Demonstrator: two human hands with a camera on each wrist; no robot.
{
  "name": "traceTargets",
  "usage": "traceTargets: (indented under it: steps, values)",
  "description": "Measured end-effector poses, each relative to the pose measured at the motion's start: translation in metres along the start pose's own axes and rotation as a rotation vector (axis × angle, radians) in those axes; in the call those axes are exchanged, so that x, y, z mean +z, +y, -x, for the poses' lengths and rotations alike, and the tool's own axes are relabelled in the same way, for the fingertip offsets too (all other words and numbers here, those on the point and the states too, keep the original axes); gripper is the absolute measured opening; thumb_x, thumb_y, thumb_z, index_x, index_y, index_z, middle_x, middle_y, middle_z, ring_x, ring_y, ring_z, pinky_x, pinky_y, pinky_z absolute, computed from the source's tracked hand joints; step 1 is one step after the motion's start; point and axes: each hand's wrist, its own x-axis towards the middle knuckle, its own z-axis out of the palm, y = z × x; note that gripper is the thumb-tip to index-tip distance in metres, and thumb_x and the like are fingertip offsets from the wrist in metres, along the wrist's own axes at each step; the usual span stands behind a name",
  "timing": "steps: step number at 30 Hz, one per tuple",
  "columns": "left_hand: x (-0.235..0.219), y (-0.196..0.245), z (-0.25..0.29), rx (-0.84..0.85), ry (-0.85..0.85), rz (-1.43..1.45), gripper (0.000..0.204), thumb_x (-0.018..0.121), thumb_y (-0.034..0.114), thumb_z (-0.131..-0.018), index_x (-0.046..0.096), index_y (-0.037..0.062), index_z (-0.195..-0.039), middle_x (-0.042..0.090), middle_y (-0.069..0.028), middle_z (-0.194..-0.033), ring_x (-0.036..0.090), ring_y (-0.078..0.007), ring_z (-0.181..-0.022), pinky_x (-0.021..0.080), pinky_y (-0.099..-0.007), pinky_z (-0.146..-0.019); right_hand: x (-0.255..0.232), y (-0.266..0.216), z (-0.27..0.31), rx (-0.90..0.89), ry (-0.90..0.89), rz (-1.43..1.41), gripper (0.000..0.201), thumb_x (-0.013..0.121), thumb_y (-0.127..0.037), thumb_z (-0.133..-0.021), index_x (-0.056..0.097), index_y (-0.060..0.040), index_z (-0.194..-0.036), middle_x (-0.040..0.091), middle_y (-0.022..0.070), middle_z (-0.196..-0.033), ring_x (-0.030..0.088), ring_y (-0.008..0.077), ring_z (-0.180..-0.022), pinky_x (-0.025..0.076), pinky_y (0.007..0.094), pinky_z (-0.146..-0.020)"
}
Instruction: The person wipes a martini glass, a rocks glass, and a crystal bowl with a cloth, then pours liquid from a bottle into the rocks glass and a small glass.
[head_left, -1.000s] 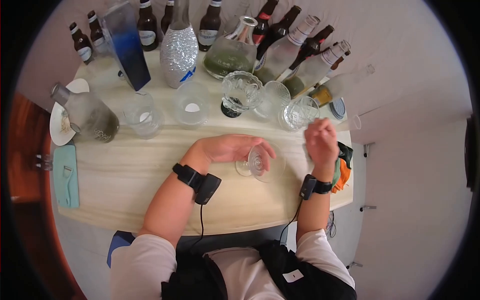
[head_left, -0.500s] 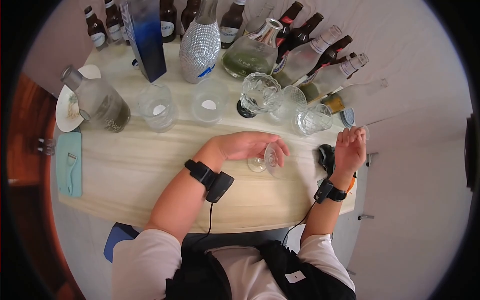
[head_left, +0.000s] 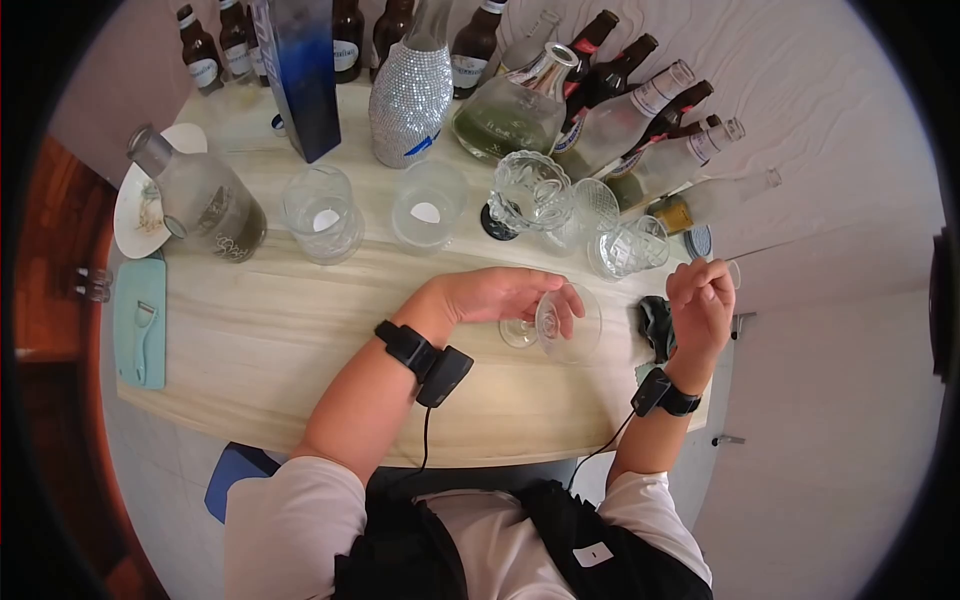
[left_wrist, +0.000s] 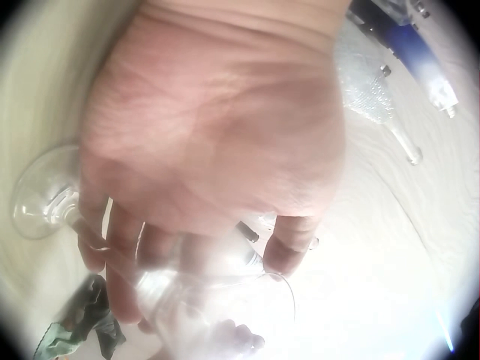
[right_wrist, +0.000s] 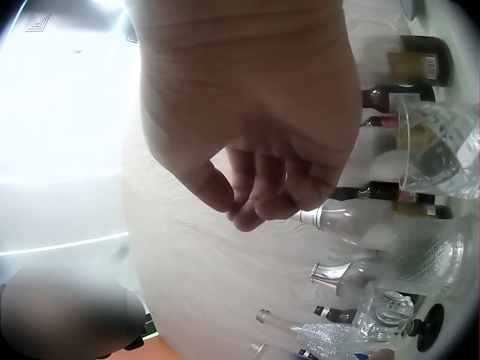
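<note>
My left hand (head_left: 508,297) holds a clear stemmed glass (head_left: 583,345) tilted on its side above the table. In the left wrist view, the foot (left_wrist: 46,214) sticks out past the little-finger side, while the bowl lies in front of the fingers and looks blurred. At the table's right side my right hand (head_left: 702,305) is raised with its fingers curled and the thumb meeting the fingertips. Nothing shows between those fingers (right_wrist: 259,212) in the right wrist view. Just behind this hand peeks the rim of a small clear glass (head_left: 736,272).
Clear glasses (head_left: 428,210), a scalloped glass bowl (head_left: 530,190) and a cut-glass tumbler (head_left: 630,248) stand across the table. Behind them are a rhinestone bottle (head_left: 410,100), a blue bottle (head_left: 302,90) and several beer bottles. A peeler on a teal cloth (head_left: 140,345) lies left; dark cloth (head_left: 655,330) lies right.
My right hand has moved outward to the right and its wrist has turned. The left hand keeps hold of the stemmed glass, whose bowl has turned slightly. The whole view has shifted.
</note>
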Motion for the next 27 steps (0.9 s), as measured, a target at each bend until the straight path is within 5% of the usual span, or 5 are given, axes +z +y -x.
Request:
traceTargets:
  steps: [6,18,20,23,27]
  values:
    - [-0.002,-0.002,-0.001,0.002,-0.007,0.006,0.051,0.039,0.044,-0.104,0.058,0.0004,-0.125,0.066,-0.0122,-0.110,0.061,-0.0195,-0.102,0.046,-0.0345,-0.092,0.013,-0.012,0.009,0.064,0.014,0.164,0.015,0.060,-0.016,-0.093,0.053,-0.0027,-0.092,0.052,0.0066,-0.072,0.046,0.0141,-0.065,0.037,0.0293,-0.061]
    - [0.004,0.002,0.000,-0.018,0.015,0.034,0.048,0.042,0.044,-0.103,0.061,0.0033,-0.121,0.068,-0.0094,-0.108,0.061,-0.0156,-0.098,0.043,-0.0302,-0.090,-0.002,-0.023,0.012,-0.085,0.080,0.151,0.016,0.061,-0.016,-0.092,0.053,-0.0023,-0.093,0.055,0.0072,-0.081,0.046,0.0146,-0.067,0.036,0.0292,-0.062]
    - [0.004,0.001,0.000,-0.020,0.014,0.032,0.049,0.042,0.044,-0.103,0.061,0.0032,-0.121,0.068,-0.0091,-0.108,0.061,-0.0155,-0.098,0.043,-0.0300,-0.090,-0.025,-0.011,0.001,0.004,0.441,0.184,0.018,0.062,-0.015,-0.092,0.056,-0.0011,-0.101,0.059,0.0097,-0.091,0.052,0.0160,-0.074,0.040,0.0283,-0.067]
    - [0.004,0.003,0.000,-0.013,0.025,0.020,0.049,0.042,0.045,-0.103,0.060,0.0035,-0.121,0.068,-0.0087,-0.108,0.060,-0.0154,-0.098,0.043,-0.0296,-0.089,-0.080,0.008,0.000,0.101,0.698,0.261,0.028,0.065,-0.013,-0.092,0.056,0.0005,-0.114,0.062,0.0122,-0.107,0.058,0.0172,-0.087,0.044,0.0276,-0.078]
    - [0.002,0.003,-0.001,-0.001,0.020,0.020,0.049,0.043,0.046,-0.102,0.060,0.0041,-0.121,0.067,-0.0084,-0.108,0.060,-0.0153,-0.099,0.042,-0.0293,-0.090,-0.113,0.028,-0.010,0.108,0.777,0.374,0.042,0.067,-0.013,-0.091,0.051,0.0021,-0.126,0.059,0.0137,-0.122,0.058,0.0175,-0.105,0.045,0.0289,-0.091]
